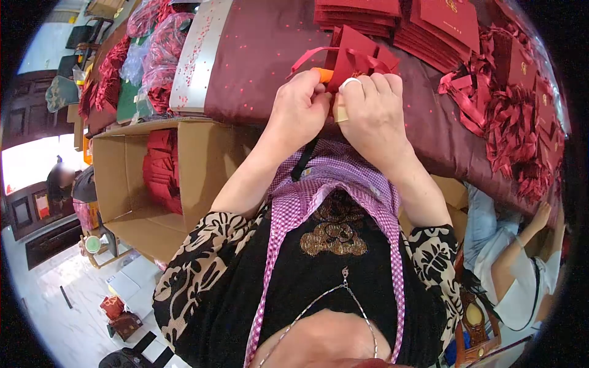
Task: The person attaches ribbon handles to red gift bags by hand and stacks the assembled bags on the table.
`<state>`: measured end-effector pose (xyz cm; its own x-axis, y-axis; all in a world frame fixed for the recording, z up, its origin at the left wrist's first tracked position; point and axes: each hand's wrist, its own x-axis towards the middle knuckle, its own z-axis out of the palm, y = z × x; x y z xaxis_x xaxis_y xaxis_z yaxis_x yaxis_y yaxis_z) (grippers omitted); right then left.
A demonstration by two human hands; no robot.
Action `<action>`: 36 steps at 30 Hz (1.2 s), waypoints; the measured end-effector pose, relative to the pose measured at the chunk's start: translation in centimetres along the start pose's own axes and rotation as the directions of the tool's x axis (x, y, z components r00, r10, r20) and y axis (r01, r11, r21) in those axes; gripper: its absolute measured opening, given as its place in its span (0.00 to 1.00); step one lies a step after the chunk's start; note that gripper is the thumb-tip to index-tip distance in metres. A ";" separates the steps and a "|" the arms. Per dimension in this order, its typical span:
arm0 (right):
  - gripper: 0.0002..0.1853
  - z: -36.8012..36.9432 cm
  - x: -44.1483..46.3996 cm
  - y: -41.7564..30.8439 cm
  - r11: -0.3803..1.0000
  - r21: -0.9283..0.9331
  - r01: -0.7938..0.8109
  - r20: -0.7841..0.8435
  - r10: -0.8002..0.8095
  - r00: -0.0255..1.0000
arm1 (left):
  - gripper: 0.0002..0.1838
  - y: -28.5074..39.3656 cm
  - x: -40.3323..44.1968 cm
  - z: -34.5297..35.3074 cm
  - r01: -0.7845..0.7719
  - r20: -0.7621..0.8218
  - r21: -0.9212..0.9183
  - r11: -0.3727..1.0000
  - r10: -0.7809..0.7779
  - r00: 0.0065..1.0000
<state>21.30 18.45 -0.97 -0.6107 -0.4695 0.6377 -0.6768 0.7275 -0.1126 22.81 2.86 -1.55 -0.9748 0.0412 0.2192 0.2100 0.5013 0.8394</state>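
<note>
Taking the burgundy paper gift bag [354, 49] as the dial's centre, it sits just above the edge of the burgundy tablecloth [257, 67], between the two hands. The right hand [373, 107] has its fingers curled together, clamped on the bag's near part (one finger wears a white band). The left hand [300, 101], at 8 o'clock, has its fingers bent in close to the thumb beside an orange piece [325, 75]; whether they pinch anything I cannot tell. A red ribbon [311, 55] arcs out at 9 o'clock towards that hand, so this bag looks partway through, its ribbon not yet settled. At 12 and 2 o'clock lie a squared stack of flat bags [359, 11] and a gold-printed stack [442, 27]; no ribbons show on them, so they seem left to handle. At 4 o'clock, a heap of ribboned bags [518, 122] looks further along. At 8 o'clock, an open cardboard box [116, 178] holds packed red items [161, 168], perhaps finished (their ribbons, if any, are too unclear to judge).
</note>
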 end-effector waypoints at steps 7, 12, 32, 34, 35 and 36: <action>0.08 1.2 -1.4 1.0 0.937 0.315 -0.148 -0.073 0.179 0.981 | 0.12 -0.3 0.1 -0.6 0.151 0.060 -0.155 0.976 -0.143 0.988; 0.08 1.5 -1.9 1.2 0.929 0.330 -0.165 -0.069 0.198 0.978 | 0.11 -0.3 0.2 -0.4 0.150 0.080 -0.173 0.973 -0.138 0.987; 0.07 1.4 -2.3 1.4 0.936 0.328 -0.126 -0.009 0.136 0.991 | 0.12 -0.2 0.1 -0.3 0.123 0.059 -0.217 0.969 -0.113 0.992; 0.06 1.1 -1.9 1.5 0.934 0.336 -0.122 0.007 0.127 0.992 | 0.11 0.3 0.1 -0.4 0.093 0.048 -0.156 0.983 -0.086 0.995; 0.06 1.0 -1.7 1.5 0.934 0.336 -0.122 0.008 0.127 0.992 | 0.11 0.4 0.1 -0.4 0.093 0.048 -0.156 0.983 -0.087 0.995; 0.06 0.9 -1.6 1.5 0.930 0.349 -0.116 0.025 0.114 0.993 | 0.11 0.4 0.1 -0.4 0.079 0.042 -0.163 0.984 -0.073 0.996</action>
<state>20.88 19.83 -2.87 -0.6941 -0.3960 0.6012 -0.7022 0.5565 -0.4441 22.85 2.77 -0.98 -0.9898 0.0409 0.1363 0.1419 0.3556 0.9238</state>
